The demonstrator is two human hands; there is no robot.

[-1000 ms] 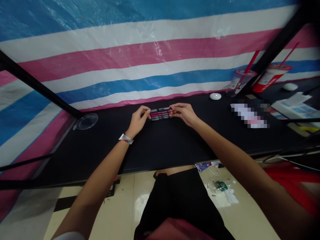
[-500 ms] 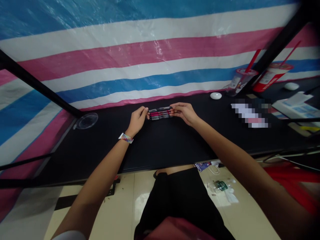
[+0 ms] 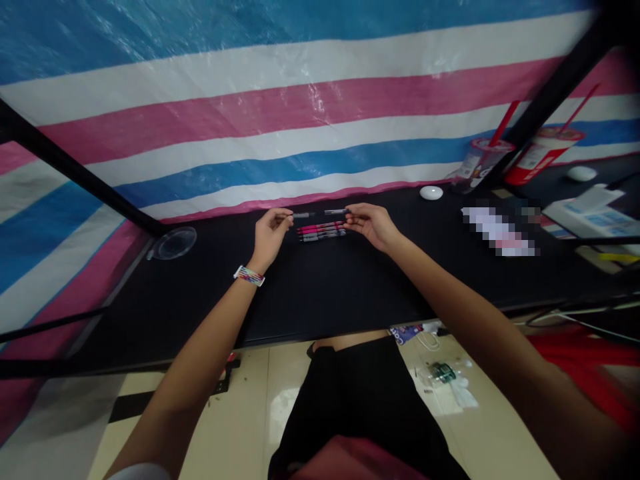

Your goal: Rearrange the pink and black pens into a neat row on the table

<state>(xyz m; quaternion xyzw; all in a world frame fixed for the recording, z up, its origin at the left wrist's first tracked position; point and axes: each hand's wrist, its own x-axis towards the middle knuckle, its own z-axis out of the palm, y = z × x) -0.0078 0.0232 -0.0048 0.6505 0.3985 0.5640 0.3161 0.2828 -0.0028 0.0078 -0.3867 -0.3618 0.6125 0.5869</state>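
My left hand [image 3: 271, 233] pinches a short grey-and-dark pen part [image 3: 303, 215] between thumb and fingers. Opposite it, my right hand [image 3: 373, 225] grips a clear-and-dark pen part [image 3: 335, 212]. The two parts lie in one line with a dark gap between them; which is cap and which is barrel I cannot tell. Just nearer to me, several pens lie side by side on the black table [image 3: 320, 293]. Among them are pink pens [image 3: 320, 228] and grey pens [image 3: 324, 235]. Fingers of my right hand are close to these pens' right ends.
A clear round lid [image 3: 174, 243] lies at the left. To the right are a white oval object [image 3: 431, 193], a clear cup with a red straw [image 3: 483, 163] and a red-and-white cup [image 3: 543, 157]. A striped sheet [image 3: 300, 100] hangs behind the table.
The topmost pen has moved slightly away from the row, and its two parts are now apart. My left hand has shifted a little left; the other pens stay lying together.
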